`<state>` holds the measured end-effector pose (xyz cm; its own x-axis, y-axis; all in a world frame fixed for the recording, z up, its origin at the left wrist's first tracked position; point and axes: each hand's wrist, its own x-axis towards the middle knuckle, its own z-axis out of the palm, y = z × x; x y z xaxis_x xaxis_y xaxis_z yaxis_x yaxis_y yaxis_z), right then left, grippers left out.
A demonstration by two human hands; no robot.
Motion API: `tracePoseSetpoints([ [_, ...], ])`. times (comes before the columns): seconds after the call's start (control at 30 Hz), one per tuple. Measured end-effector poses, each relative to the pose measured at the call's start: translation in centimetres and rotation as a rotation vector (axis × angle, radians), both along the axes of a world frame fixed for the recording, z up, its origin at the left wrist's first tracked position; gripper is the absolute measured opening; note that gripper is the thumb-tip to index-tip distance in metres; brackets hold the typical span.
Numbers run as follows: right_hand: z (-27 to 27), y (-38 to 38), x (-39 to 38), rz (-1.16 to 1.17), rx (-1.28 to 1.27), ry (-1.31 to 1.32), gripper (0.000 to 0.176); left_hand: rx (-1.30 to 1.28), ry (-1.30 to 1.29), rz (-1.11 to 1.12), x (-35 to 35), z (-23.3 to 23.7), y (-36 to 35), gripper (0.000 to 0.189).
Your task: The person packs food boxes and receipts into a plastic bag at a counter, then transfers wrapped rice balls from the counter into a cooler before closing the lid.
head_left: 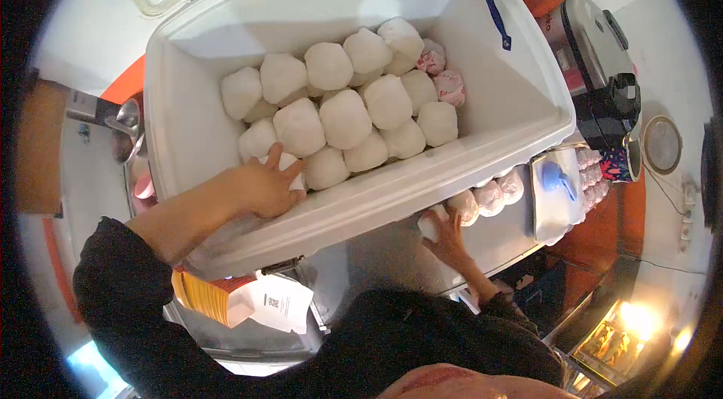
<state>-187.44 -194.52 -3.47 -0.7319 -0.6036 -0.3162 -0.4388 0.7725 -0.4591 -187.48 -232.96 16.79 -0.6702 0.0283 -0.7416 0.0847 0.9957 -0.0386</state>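
Observation:
Reaching over the near rim of a large white bin (361, 229), my left hand (267, 186) has its fingers curled around a white rounded ball (288, 165) in the front row. More white balls (345, 119) of the same kind lie stacked in the bin, with a couple of pink-patterned wrapped bundles (450, 88) at the right end of the pile. Below the bin, my right hand (449, 241) grips another white ball (429, 224) on the counter. It is at the left end of a row of pinkish wrapped balls (489, 198), and the palm hides part of it.
A blue scoop (556, 177) lies on a white board right of the row, with more wrapped pieces (593, 179) beyond. A black-and-silver cooker (602, 60) stands at the right. Stacked yellow cartons (199, 297) and a printed sheet (277, 302) sit below the bin.

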Motion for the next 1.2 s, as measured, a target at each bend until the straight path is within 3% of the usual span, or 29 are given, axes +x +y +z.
tracePoseSetpoints([
  [0.03, 1.6, 0.6, -1.4, 0.032, -0.065, -0.119, 0.062, 0.002, -0.041, -0.006, -0.2, -0.5, -0.2, 0.064],
  [0.07, 3.9, 0.9, -3.3, -0.007, -0.234, -0.495, 0.059, 0.004, -0.083, -0.011, -0.5, -1.1, -0.5, 0.063],
  [0.17, 19.8, -2.6, -8.4, 0.355, -0.462, -0.689, 0.055, 0.095, -0.220, -0.057, -1.5, -4.1, -2.4, 0.060],
  [0.27, 29.5, -5.8, -12.9, 0.576, -0.621, -0.185, 0.056, 0.099, -0.033, -0.120, -0.7, -2.7, -2.2, 0.058],
  [0.33, 31.5, -8.9, -16.3, 0.628, -0.615, 0.147, 0.057, 0.028, 0.004, -0.072, -0.6, -2.4, -1.3, 0.056],
  [0.4, 30.6, -12.9, -20.3, 0.595, -0.474, 0.143, 0.058, 0.167, 0.242, -0.113, -0.1, -4.0, -2.1, 0.052],
  [0.43, 29.0, -14.6, -21.8, 0.518, -0.344, -0.036, 0.056, 0.223, 0.357, -0.144, -0.4, -4.3, -2.8, 0.050],
  [0.47, 27.4, -16.3, -23.3, 0.427, -0.204, -0.189, 0.055, 0.174, 0.300, -0.163, -2.4, -3.4, -2.4, 0.048],
  [0.53, 23.1, -17.5, -26.0, 0.394, 0.030, -0.146, 0.058, 0.083, 0.185, -0.215, -9.3, -0.7, 1.4, 0.044],
  [0.57, 20.7, -17.8, -27.4, 0.396, 0.124, -0.117, 0.059, 0.098, 0.251, -0.250, -10.7, -0.5, 2.9, 0.047],
  [0.67, 13.4, -17.5, -29.4, 0.471, 0.236, 0.120, 0.069, 0.128, 0.617, -0.363, -12.6, -2.4, 5.0, 0.065],
  [0.73, 12.9, -17.7, -29.3, 0.420, 0.305, 0.123, 0.077, 0.086, 0.800, -0.357, -12.9, -5.0, 5.6, 0.079],
  [0.83, 15.5, -17.8, -28.3, 0.211, 0.316, -0.217, 0.088, 0.222, 0.955, -0.159, -15.1, -10.5, 7.4, 0.098],
  [0.87, 15.9, -17.0, -30.3, 0.169, 0.260, -0.352, 0.092, 0.243, 0.850, -0.126, -15.8, -10.3, 7.4, 0.099],
  [0.93, 14.6, -16.1, -29.5, 0.114, 0.235, -0.364, 0.096, 0.265, 0.631, -0.080, -17.4, -9.2, 7.2, 0.102],
  [1.0, 12.7, -17.1, -26.6, 0.109, 0.251, -0.159, 0.097, 0.116, 0.504, -0.222, -18.9, -8.6, 6.9, 0.102],
  [1.1, 9.9, -17.0, -26.3, 0.074, 0.107, -0.053, 0.098, 0.111, 0.491, -0.260, -19.9, -9.9, 5.8, 0.102],
  [1.2, 11.6, -17.5, -25.6, -0.042, 0.141, -0.130, 0.097, 0.224, 0.608, -0.280, -18.9, -9.2, 4.8, 0.101],
])
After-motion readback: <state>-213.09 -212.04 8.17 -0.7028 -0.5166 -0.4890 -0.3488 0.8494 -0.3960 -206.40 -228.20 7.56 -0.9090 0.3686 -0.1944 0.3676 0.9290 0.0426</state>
